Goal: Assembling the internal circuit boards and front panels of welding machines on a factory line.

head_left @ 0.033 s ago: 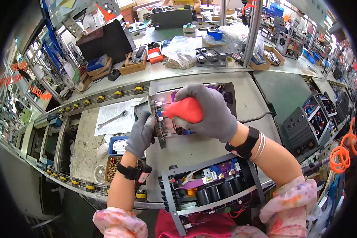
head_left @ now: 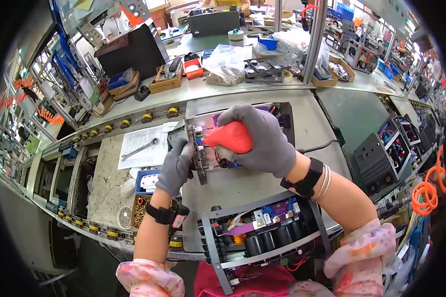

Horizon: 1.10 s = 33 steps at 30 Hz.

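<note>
My right hand (head_left: 265,141), in a grey glove, is wrapped round a red squeeze bottle (head_left: 235,137). The bottle lies tilted, its narrow end pointing left at the inner side of an end panel (head_left: 197,153). That panel belongs to an open electronic unit (head_left: 285,111) with purple parts, partly hidden behind my hand. My left hand (head_left: 176,168), also gloved, has its fingers closed on the panel's left edge; the fingertips are partly hidden. Nearer to me sits a second open unit (head_left: 267,227), with black cylinders, a purple strip and grey frame bars.
Left of my hands, a wrench (head_left: 141,148) lies on a paper sheet (head_left: 134,161). Beside my left wrist are a blue tray (head_left: 147,181) and a box of small brass-coloured parts (head_left: 140,210). A black cable (head_left: 322,147) crosses the bench. More units (head_left: 381,158) stand at right.
</note>
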{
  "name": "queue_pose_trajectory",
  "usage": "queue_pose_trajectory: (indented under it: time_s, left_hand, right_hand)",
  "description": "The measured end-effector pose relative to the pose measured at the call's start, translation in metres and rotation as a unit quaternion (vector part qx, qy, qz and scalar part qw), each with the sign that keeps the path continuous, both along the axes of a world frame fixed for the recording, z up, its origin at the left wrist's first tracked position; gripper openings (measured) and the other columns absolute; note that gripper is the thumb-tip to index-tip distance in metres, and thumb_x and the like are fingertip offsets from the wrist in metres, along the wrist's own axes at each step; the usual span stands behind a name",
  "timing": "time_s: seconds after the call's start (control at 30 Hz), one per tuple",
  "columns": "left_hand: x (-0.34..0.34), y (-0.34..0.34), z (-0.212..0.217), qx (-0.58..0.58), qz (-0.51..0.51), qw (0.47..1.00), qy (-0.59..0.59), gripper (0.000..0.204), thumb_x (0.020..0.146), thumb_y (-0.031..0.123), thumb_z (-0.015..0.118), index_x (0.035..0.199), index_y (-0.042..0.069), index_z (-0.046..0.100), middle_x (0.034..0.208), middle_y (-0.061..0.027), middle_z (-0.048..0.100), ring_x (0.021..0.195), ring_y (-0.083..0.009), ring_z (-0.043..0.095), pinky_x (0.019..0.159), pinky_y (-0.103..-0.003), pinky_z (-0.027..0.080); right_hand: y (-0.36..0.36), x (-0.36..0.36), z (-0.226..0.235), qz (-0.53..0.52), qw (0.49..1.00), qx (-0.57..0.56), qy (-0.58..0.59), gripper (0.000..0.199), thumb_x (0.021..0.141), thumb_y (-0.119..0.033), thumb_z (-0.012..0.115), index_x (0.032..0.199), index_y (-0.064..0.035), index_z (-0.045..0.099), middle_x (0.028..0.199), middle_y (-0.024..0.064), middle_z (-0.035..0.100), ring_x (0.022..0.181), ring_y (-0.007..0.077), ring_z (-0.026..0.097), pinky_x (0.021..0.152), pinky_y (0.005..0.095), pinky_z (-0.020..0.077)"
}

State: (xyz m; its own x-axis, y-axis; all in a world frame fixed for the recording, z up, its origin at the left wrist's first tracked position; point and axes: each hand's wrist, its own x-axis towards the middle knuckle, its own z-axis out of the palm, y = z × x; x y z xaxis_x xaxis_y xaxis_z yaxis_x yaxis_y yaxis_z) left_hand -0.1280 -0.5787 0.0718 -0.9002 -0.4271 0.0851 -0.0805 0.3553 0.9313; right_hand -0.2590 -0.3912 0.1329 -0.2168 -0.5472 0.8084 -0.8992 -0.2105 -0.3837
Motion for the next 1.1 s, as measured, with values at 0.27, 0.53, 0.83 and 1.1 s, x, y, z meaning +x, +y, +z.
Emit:
queue_pose_trajectory:
  time_s: [0.27, 0.53, 0.83, 1.1]
  left_hand:
    - [-0.002, -0.001, 0.003, 0.014, 0.007, 1.000, -0.016, 0.033, 0.098, 0.036, 0.042, 0.104, 0.005, 0.049, 0.061, -0.0060, 0.052, 0.047, -0.0136, 0.052, 0.043, -0.028, 0.042]
    - [-0.005, -0.005, -0.001, 0.019, 0.003, 1.000, 0.003, 0.033, 0.098, 0.038, 0.042, 0.102, 0.006, 0.050, 0.063, -0.0054, 0.052, 0.048, -0.0132, 0.051, 0.043, -0.028, 0.041]
    - [-0.006, -0.003, 0.005, 0.017, 0.011, 1.000, -0.020, 0.033, 0.098, 0.040, 0.041, 0.102, 0.008, 0.049, 0.059, -0.0040, 0.050, 0.046, -0.0117, 0.049, 0.040, -0.027, 0.038]
    - [-0.015, -0.011, -0.007, 0.027, 0.013, 1.000, -0.006, 0.034, 0.098, 0.041, 0.039, 0.106, 0.010, 0.049, 0.058, -0.0035, 0.049, 0.042, -0.0122, 0.047, 0.037, -0.027, 0.036]
  right_hand:
    - [0.016, 0.005, 0.009, -0.003, 1.000, -0.017, -0.014, 0.048, 0.063, -0.014, 0.082, 0.102, -0.0068, 0.055, 0.093, 0.0110, 0.064, 0.084, 0.0298, 0.065, 0.074, 0.0367, 0.0526]
    - [0.018, 0.005, 0.009, 0.000, 0.999, -0.032, -0.037, 0.051, 0.060, -0.014, 0.083, 0.103, -0.0065, 0.056, 0.092, 0.0106, 0.064, 0.083, 0.0279, 0.066, 0.073, 0.0353, 0.0526]
    - [0.022, 0.005, 0.010, -0.002, 1.000, -0.002, -0.004, 0.048, 0.065, -0.012, 0.081, 0.103, -0.0076, 0.052, 0.093, 0.0085, 0.065, 0.085, 0.0226, 0.066, 0.076, 0.0329, 0.0525]
    - [0.024, 0.011, 0.014, 0.005, 0.997, -0.011, 0.076, 0.052, 0.060, -0.008, 0.078, 0.106, -0.0092, 0.055, 0.096, 0.0081, 0.064, 0.089, 0.0297, 0.064, 0.078, 0.0382, 0.0510]
